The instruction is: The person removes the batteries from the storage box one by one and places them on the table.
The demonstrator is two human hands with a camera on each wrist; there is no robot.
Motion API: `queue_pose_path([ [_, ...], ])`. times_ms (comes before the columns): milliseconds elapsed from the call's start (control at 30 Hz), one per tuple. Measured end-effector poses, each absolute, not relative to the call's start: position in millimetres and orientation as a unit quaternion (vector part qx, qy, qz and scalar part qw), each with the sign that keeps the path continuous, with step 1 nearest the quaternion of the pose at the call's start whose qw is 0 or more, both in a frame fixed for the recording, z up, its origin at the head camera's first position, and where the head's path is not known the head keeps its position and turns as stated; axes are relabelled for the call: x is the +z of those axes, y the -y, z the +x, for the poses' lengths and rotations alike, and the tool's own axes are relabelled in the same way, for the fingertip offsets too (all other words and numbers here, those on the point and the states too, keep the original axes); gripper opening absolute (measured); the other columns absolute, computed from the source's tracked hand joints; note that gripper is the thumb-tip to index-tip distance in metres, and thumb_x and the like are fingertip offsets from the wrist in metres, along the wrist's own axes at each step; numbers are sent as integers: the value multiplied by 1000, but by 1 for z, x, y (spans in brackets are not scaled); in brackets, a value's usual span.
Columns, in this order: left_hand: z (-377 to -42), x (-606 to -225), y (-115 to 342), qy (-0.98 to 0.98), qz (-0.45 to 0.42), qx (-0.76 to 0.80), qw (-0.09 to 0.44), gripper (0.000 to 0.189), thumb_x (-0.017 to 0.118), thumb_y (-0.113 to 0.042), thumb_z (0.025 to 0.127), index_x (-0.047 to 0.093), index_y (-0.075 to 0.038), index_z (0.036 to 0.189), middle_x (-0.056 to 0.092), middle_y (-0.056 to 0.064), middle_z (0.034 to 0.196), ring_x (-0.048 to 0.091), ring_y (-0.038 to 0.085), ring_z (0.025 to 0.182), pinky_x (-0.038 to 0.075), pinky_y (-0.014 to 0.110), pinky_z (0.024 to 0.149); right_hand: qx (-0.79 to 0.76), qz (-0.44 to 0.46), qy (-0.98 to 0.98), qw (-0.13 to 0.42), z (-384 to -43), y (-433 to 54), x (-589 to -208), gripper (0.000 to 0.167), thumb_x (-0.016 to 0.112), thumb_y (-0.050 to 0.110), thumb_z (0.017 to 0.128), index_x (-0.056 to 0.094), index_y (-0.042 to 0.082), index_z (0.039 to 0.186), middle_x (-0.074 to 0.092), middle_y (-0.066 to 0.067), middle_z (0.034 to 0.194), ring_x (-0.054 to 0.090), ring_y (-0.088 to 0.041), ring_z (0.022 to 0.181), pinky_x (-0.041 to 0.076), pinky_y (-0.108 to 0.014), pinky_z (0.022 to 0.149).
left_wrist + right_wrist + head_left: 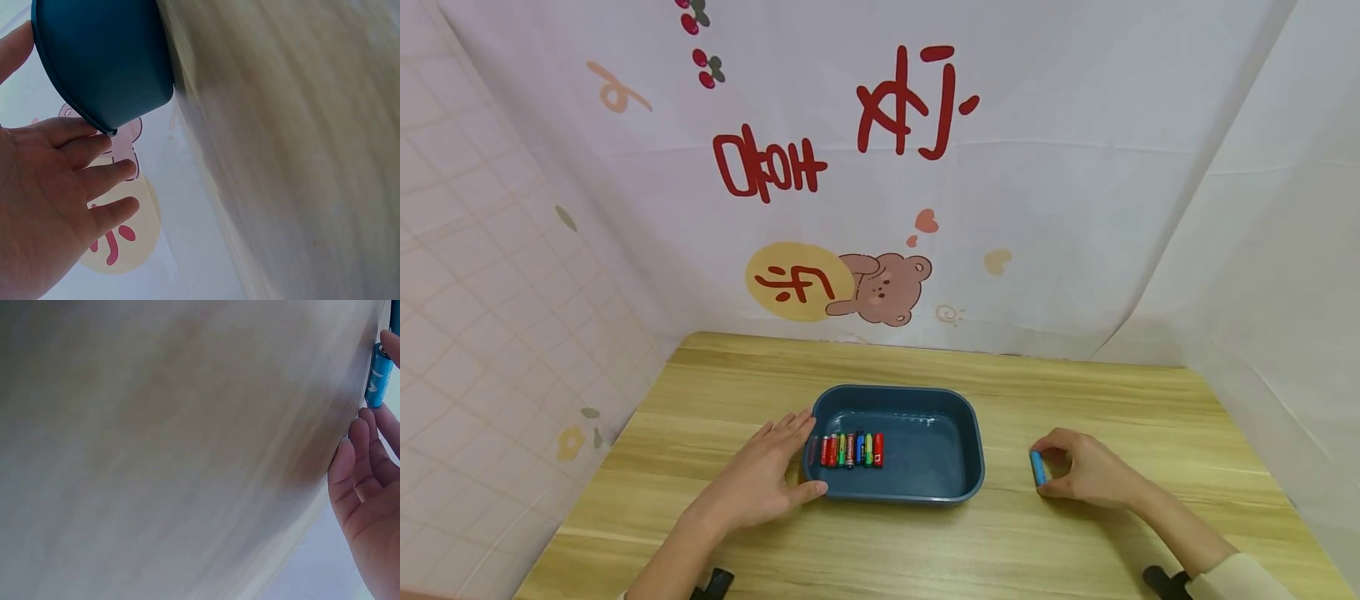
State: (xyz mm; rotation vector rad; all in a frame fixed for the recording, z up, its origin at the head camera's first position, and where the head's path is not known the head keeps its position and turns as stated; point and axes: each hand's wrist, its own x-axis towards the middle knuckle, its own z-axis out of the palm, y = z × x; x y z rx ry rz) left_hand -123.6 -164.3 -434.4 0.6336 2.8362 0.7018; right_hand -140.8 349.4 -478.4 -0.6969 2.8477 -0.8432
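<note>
A dark blue rectangular tray [931, 500] sits mid-table, with several batteries [851, 450] in red, green, blue and other colours lined up side by side at its left end. At the tray's left end rests my left hand [762, 482], fingers spread, with the thumb at the front corner and the fingertips at the rim; the left wrist view has this hand [56, 187] against the tray's outer wall [112, 62]. To the right of the tray, my right hand [1092, 472] pinches a light blue battery [1038, 468] by its ends between thumb and fingers, close over the table.
The wood-grain table [925, 550] extends around the tray. A white cloth printed with red characters and a bear [887, 290] hangs behind it, and more pale cloth hangs at both sides. Black wrist mounts [1167, 582] show at the bottom edge.
</note>
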Motion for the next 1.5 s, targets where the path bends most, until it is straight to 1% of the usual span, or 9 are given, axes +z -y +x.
queue_pose_path([
  [200, -123, -434, 164, -946, 212, 235, 73, 94, 78, -53, 90, 43, 0, 158, 34, 13, 168, 29, 39, 155, 18, 62, 125, -284, -228, -930, 44, -139, -349, -476, 51, 95, 35, 77, 72, 12, 116, 67, 10, 105, 60, -6, 94, 55, -28, 81],
  [567, -123, -434, 164, -946, 212, 234, 75, 94, 78, -53, 90, 42, 0, 159, 34, 13, 168, 29, 40, 155, 18, 62, 125, -300, -229, -924, 60, -140, -350, -473, 54, 94, 36, 78, 71, 10, 120, 68, 7, 108, 61, -11, 95, 55, -28, 81],
  [733, -123, -434, 164, -946, 212, 235, 75, 94, 79, -53, 90, 43, 0, 158, 34, 13, 168, 29, 40, 155, 19, 62, 125, -298, -232, -925, 47, -140, -355, -475, 55, 95, 34, 76, 71, 9, 120, 68, 8, 106, 60, -9, 93, 54, -28, 79],
  [900, -123, -434, 164, -946, 213, 235, 74, 94, 78, -53, 90, 43, 0, 158, 34, 13, 168, 29, 40, 155, 18, 62, 125, -296, -231, -927, 21, -139, -356, -469, 59, 97, 31, 72, 72, 6, 119, 69, 5, 105, 60, -8, 91, 53, -28, 74],
  [1067, -124, -435, 165, -946, 210, 234, 74, 94, 79, -54, 90, 43, -1, 158, 34, 12, 168, 29, 39, 155, 19, 62, 125, -315, -214, -924, 28, -137, -358, -461, 61, 96, 27, 73, 70, 4, 123, 69, 0, 108, 61, -11, 92, 53, -27, 67],
  [1167, -124, -435, 165, -947, 209, 233, 76, 94, 78, -54, 90, 43, -1, 159, 34, 12, 168, 28, 39, 156, 18, 62, 125, -320, -209, -924, 25, -135, -359, -458, 59, 95, 24, 74, 70, 5, 124, 69, -2, 109, 60, -11, 92, 53, -28, 66],
  [1300, -124, -436, 165, -947, 211, 231, 76, 94, 78, -55, 90, 42, -1, 159, 34, 12, 168, 28, 39, 156, 19, 62, 125, -321, -220, -921, -1, -135, -357, -454, 54, 95, 21, 75, 71, 9, 122, 69, -3, 107, 61, -13, 90, 54, -30, 66],
  [1433, -124, -435, 165, -946, 211, 233, 76, 94, 78, -54, 90, 42, 0, 159, 34, 12, 169, 28, 39, 156, 19, 62, 125, -326, -229, -917, -22, -134, -353, -449, 52, 95, 23, 77, 71, 16, 122, 68, 3, 107, 62, -15, 90, 53, -29, 68],
  [1500, -124, -434, 165, -946, 211, 233, 76, 94, 79, -54, 90, 43, 0, 159, 34, 13, 169, 28, 40, 155, 19, 62, 125, -326, -233, -916, -28, -133, -350, -446, 52, 95, 24, 78, 70, 19, 123, 68, 7, 108, 62, -12, 91, 52, -28, 69],
])
